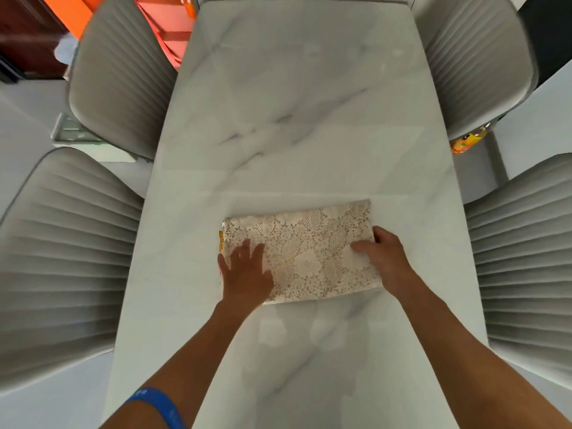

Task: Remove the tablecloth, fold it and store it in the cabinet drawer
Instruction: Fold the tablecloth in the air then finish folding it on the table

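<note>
Tablecloth (309, 252) folded flat on table (294, 103)

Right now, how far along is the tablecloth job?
Done: the tablecloth is off and folded into a compact rectangle on the marble table. In hand: left hand presses it flat, right hand grips its right edge. Left: storing it; no drawer is visible.

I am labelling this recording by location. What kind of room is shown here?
Probably a home dining area: a long marble-look table with padded ribbed chairs along both sides, and a folded lace tablecloth on it.
</note>
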A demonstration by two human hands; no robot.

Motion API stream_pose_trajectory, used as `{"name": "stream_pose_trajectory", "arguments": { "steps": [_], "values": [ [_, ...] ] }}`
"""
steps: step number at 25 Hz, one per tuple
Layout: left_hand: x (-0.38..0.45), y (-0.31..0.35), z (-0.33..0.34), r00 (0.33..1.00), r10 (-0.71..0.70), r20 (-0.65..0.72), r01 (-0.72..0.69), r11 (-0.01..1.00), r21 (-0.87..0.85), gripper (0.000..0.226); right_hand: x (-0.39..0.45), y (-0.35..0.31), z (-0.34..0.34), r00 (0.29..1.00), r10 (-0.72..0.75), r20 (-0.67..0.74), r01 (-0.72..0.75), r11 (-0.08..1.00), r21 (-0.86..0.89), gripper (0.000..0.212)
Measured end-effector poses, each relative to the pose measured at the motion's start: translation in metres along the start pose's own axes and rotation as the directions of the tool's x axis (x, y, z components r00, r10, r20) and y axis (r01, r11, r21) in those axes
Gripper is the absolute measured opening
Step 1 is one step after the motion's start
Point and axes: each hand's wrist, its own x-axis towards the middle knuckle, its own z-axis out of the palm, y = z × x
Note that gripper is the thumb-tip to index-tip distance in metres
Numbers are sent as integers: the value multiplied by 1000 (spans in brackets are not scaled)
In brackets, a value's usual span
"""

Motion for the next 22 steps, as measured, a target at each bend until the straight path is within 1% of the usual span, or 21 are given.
{"name": "stream_pose_trajectory", "arguments": {
  "steps": [1, 2, 3, 4, 5, 6, 7, 8, 9, 10, 11, 12, 13, 14, 15, 16, 17, 18, 19, 21, 22],
  "values": [
    [-4, 8, -10, 997, 6, -74, -19, 984, -175, 60, -10, -21, 2, 985, -174, -23, 173, 985, -23, 16],
    [-9, 15, -20, 988, 2, -154, -56, 936, -349, 56, -22, -46, 3, 928, -371, -39, 367, 927, -76, 27],
    [-13, 22, -31, 977, -26, -213, -89, 855, -511, 52, -37, -73, 3, 823, -568, -28, 558, 816, -151, 33],
    [-17, 28, -45, 969, -83, -234, -98, 738, -668, 48, -55, -99, 3, 673, -739, 18, 722, 651, -236, 34],
    [-20, 32, -58, 965, -155, -211, -87, 570, -817, 42, -72, -119, 4, 504, -859, 85, 832, 456, -317, 27],
    [-24, 34, -71, 965, -216, -150, -64, 357, -932, 34, -88, -130, 5, 351, -922, 164, 881, 265, -393, 19],
    [-29, 34, -82, 965, -251, -70, -34, 143, -989, 26, -100, -133, 7, 223, -945, 238, 874, 85, -479, 14],
    [-33, 31, -90, 962, -273, 0, -5, -17, -1000, 18, -107, -129, 11, 134, -945, 300, 834, -56, -549, 14],
    [-38, 25, -93, 953, -298, 53, 22, -106, -994, 12, -109, -118, 15, 92, -935, 341, 796, -137, -590, 15],
    [-41, 19, -92, 941, -327, 92, 47, -145, -988, 10, -108, -101, 19, 92, -927, 364, 772, -165, -614, 17],
    [-45, 11, -86, 927, -355, 124, 73, -155, -985, 11, -103, -78, 22, 124, -915, 384, 753, -164, -637, 18],
    [-52, 5, -75, 910, -385, 151, 104, -140, -985, 11, -99, -47, 25, 180, -893, 412, 730, -159, -665, 18],
    [-59, 0, -60, 896, -412, 168, 139, -98, -985, 12, -96, -11, 26, 251, -856, 452, 704, -159, -692, 19],
    [-68, -1, -41, 885, -432, 173, 181, -22, -983, 13, -95, 30, 26, 324, -800, 505, 688, -168, -706, 24],
    [-78, 0, -21, 881, -442, 167, 229, 92, -969, 16, -98, 73, 25, 396, -725, 564, 688, -172, -705, 31],
    [-86, 5, -3, 887, -436, 150, 270, 228, -935, 18, -105, 111, 23, 465, -645, 607, 701, -151, -697, 35],
    [-93, 13, 15, 906, -406, 124, 285, 365, -886, 17, -112, 140, 20, 526, -583, 620, 710, -100, -697, 36],
    [-96, 23, 28, 928, -361, 93, 272, 484, -832, 14, -118, 156, 17, 577, -553, 600, 707, -29, -707, 36],
    [-96, 33, 38, 947, -315, 67, 247, 577, -778, 11, -119, 161, 15, 622, -554, 554, 690, 53, -721, 37],
    [-91, 51, 51, 964, -265, 18, 206, 706, -677, 23, -112, 151, 12, 684, -594, 424, 628, 182, -757, 38],
    [-87, 56, 55, 962, -274, -3, 207, 735, -645, 28, -108, 141, 11, 710, -607, 356, 591, 239, -771, 35]
  ]
}}
